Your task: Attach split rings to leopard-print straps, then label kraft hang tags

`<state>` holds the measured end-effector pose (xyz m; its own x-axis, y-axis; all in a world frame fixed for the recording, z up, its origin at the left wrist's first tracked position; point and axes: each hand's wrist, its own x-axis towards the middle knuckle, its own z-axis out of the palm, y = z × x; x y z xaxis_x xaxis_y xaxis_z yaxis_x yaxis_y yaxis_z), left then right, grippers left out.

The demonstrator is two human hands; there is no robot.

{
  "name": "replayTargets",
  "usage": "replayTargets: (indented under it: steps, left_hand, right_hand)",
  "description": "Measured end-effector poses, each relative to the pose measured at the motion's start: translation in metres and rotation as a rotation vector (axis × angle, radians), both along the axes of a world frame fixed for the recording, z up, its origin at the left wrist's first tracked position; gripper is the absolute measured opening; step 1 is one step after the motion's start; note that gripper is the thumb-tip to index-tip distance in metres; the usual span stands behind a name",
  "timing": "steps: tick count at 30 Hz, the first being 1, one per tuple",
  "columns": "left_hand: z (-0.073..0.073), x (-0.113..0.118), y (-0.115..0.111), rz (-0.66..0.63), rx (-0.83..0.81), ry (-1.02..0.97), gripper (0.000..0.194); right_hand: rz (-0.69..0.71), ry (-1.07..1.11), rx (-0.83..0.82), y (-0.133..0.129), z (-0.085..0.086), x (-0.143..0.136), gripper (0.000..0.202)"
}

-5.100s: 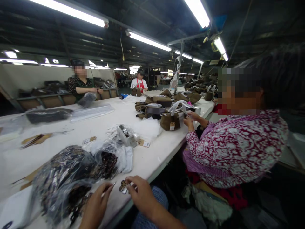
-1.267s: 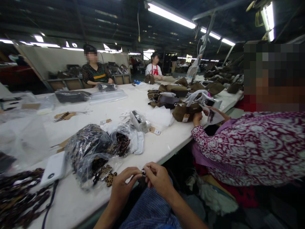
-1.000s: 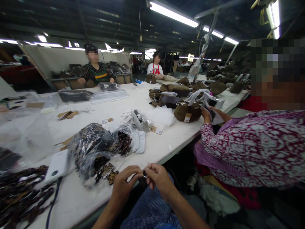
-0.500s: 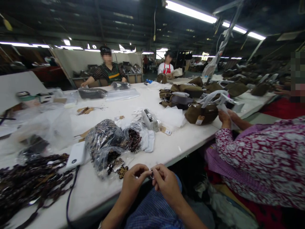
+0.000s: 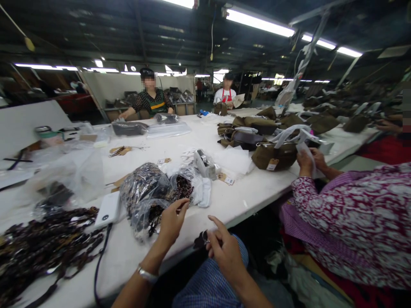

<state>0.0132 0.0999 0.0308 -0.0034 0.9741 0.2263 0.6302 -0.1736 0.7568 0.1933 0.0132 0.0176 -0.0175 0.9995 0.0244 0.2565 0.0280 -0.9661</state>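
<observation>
My left hand reaches out over the table edge, fingers apart, resting on the clear plastic bag of leopard-print pieces. My right hand stays low above my lap in blue checked cloth. It pinches a small dark piece with a metal ring between thumb and fingers, index finger stretched out. The two hands are apart. A silver bracelet sits on my left wrist.
A white power bank with a dark cable lies left of the bag, beside a pile of dark leopard straps. Farther back are a tape dispenser and brown bags. A co-worker in a red-and-white patterned top sits close on my right; two people sit across the white table.
My hands were joined on the small piece; now my left hand has let go and moved up-left onto the plastic bag. My right hand keeps the piece. The view has swung left.
</observation>
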Motion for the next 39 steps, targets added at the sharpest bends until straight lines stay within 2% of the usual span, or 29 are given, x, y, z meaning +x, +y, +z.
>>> replayTargets:
  steps: [6, 9, 11, 14, 18, 21, 24, 29, 31, 36, 39]
  left_hand:
    - [0.003, 0.011, 0.078, 0.004, -0.013, 0.204, 0.025]
    - [0.004, 0.014, 0.097, -0.026, -0.052, 0.249, 0.017]
    - [0.006, 0.009, 0.099, -0.061, -0.042, 0.251, 0.015]
    - [0.015, -0.004, 0.089, -0.071, 0.02, 0.221, 0.023]
    - [0.033, -0.02, 0.058, -0.052, 0.094, 0.146, 0.034]
    - [0.047, -0.026, 0.032, -0.062, 0.14, -0.025, 0.037]
    - [0.054, -0.023, 0.006, -0.085, 0.133, -0.202, 0.033]
    - [0.045, -0.006, -0.027, -0.175, -0.059, -0.345, 0.024]
    - [0.039, 0.002, -0.036, -0.208, -0.077, -0.362, 0.019]
    - [0.03, 0.01, -0.044, -0.266, -0.03, -0.373, 0.011]
    - [0.025, 0.01, -0.043, -0.272, -0.086, -0.384, 0.011]
  right_hand:
    - [0.025, 0.038, -0.013, 0.001, 0.002, -0.004, 0.045]
    - [0.029, 0.045, -0.006, 0.0, 0.002, -0.002, 0.044]
    - [0.016, 0.044, -0.005, 0.001, 0.001, 0.001, 0.045]
    - [-0.019, 0.06, 0.01, 0.003, 0.001, 0.004, 0.047]
    - [-0.055, 0.156, 0.023, 0.012, 0.011, 0.002, 0.046]
    - [-0.07, 0.227, 0.034, 0.021, 0.023, -0.001, 0.041]
    - [-0.079, 0.302, 0.04, 0.028, 0.031, -0.004, 0.035]
    - [-0.053, 0.422, 0.018, 0.033, 0.035, -0.009, 0.035]
    - [-0.051, 0.443, 0.003, 0.033, 0.036, -0.011, 0.036]
    - [-0.057, 0.447, -0.036, 0.03, 0.034, -0.013, 0.037]
    - [-0.026, 0.469, -0.096, 0.029, 0.035, -0.01, 0.038]
